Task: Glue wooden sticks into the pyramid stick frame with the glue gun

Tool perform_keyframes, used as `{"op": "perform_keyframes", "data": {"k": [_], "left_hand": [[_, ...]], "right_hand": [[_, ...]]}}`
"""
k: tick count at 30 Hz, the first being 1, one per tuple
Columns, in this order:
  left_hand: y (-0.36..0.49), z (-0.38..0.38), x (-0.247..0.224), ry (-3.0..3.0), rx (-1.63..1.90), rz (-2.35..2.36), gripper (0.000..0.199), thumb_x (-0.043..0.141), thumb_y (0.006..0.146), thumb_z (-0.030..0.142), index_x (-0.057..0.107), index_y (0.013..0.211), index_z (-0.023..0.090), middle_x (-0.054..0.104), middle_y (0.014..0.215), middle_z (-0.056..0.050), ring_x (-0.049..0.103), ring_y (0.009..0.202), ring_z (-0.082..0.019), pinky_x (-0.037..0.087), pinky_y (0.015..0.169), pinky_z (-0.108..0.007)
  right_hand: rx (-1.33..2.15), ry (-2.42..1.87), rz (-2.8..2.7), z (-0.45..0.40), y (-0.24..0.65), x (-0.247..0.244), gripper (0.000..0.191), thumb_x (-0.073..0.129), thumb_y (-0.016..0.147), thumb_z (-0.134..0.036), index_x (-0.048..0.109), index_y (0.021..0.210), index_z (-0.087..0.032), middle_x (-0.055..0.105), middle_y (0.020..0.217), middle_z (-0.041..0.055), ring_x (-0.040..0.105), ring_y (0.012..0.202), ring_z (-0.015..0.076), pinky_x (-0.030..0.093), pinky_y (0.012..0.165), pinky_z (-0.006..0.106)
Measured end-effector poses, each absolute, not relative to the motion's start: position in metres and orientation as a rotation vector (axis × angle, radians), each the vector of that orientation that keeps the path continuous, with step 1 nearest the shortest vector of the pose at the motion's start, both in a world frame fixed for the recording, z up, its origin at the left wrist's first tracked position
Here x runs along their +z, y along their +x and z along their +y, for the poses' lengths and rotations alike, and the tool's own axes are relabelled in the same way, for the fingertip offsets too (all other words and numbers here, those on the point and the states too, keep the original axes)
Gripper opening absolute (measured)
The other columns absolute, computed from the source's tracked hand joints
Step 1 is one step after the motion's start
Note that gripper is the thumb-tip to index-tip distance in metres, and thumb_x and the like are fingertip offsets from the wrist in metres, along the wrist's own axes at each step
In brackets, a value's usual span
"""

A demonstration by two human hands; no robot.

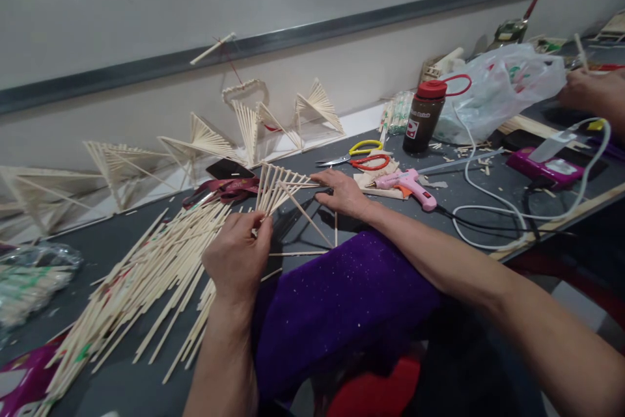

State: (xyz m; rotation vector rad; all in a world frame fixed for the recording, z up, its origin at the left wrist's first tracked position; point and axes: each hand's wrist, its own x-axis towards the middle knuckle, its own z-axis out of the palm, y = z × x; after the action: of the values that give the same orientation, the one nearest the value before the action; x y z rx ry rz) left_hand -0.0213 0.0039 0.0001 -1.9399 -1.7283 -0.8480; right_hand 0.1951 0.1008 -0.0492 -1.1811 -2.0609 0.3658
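A fan-like frame of thin wooden sticks [278,188] stands on the dark table in front of me. My left hand [240,248] pinches its lower left end between thumb and fingers. At its right corner, my right hand [342,192] touches the stick ends, its thumb and fingers apart. More sticks of the frame run down to the table below. A large pile of loose sticks [161,280] lies left of my left hand. Right of my right hand is a pink glue gun [407,184], with red-handled scissors [371,162] and yellow-handled scissors [366,147] behind it.
Finished-looking stick frames [205,137] line the wall. A dark bottle [424,118] with a red cap, a plastic bag [502,88], a purple box [544,166] and white cable are at right. Another person's hand [593,92] shows at the right edge. Purple cloth [342,306] covers my lap.
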Motion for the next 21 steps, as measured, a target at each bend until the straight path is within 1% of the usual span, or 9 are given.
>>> {"op": "perform_keyframes", "data": {"k": [5,8,11,17,21], "left_hand": [[-0.0231,0.0043,-0.0013,-1.947,-0.852,-1.686,0.016,0.062,0.089,0.03,0.074,0.087,0.02,0.072,0.083,-0.004,0.064,0.069,-0.017,0.037,0.06,-0.028],[-0.0235,0.004,-0.0018,-1.939,-0.842,-1.679,0.016,0.063,0.089,0.03,0.074,0.087,0.019,0.071,0.082,-0.004,0.064,0.071,-0.018,0.036,0.059,-0.028],[-0.023,0.0036,-0.0025,-1.934,-0.845,-1.698,0.015,0.063,0.088,0.03,0.074,0.086,0.02,0.071,0.082,-0.003,0.064,0.068,-0.017,0.035,0.058,-0.028],[-0.022,0.0029,-0.0048,-1.915,-0.839,-1.724,0.014,0.063,0.087,0.03,0.074,0.086,0.021,0.071,0.083,-0.002,0.063,0.068,-0.017,0.033,0.056,-0.028],[-0.0192,0.0017,-0.0045,-1.903,-0.833,-1.752,0.015,0.062,0.088,0.029,0.074,0.086,0.021,0.071,0.083,-0.002,0.063,0.069,-0.016,0.032,0.056,-0.027]], "right_hand": [[0.376,-1.184,-2.066,0.101,0.1956,-0.0486,0.047,0.061,0.081,-0.019,0.064,0.128,-0.017,0.067,0.124,0.0075,0.06,0.116,0.023,0.047,0.101,0.038],[0.386,-1.196,-2.069,0.101,0.1961,-0.0484,0.048,0.062,0.081,-0.02,0.063,0.129,-0.019,0.066,0.125,0.0069,0.059,0.116,0.0231,0.047,0.101,0.039],[0.398,-1.201,-2.074,0.1012,0.1966,-0.0488,0.049,0.062,0.081,-0.02,0.062,0.13,-0.021,0.065,0.127,0.0065,0.059,0.116,0.0233,0.047,0.101,0.04],[0.418,-1.185,-2.084,0.1007,0.1976,-0.0488,0.051,0.063,0.081,-0.022,0.062,0.131,-0.017,0.066,0.123,0.0087,0.06,0.113,0.0249,0.047,0.099,0.04],[0.424,-1.177,-2.076,0.0985,0.199,-0.0495,0.049,0.064,0.08,-0.025,0.062,0.129,-0.017,0.066,0.122,0.0093,0.06,0.112,0.0255,0.047,0.099,0.041]]}}
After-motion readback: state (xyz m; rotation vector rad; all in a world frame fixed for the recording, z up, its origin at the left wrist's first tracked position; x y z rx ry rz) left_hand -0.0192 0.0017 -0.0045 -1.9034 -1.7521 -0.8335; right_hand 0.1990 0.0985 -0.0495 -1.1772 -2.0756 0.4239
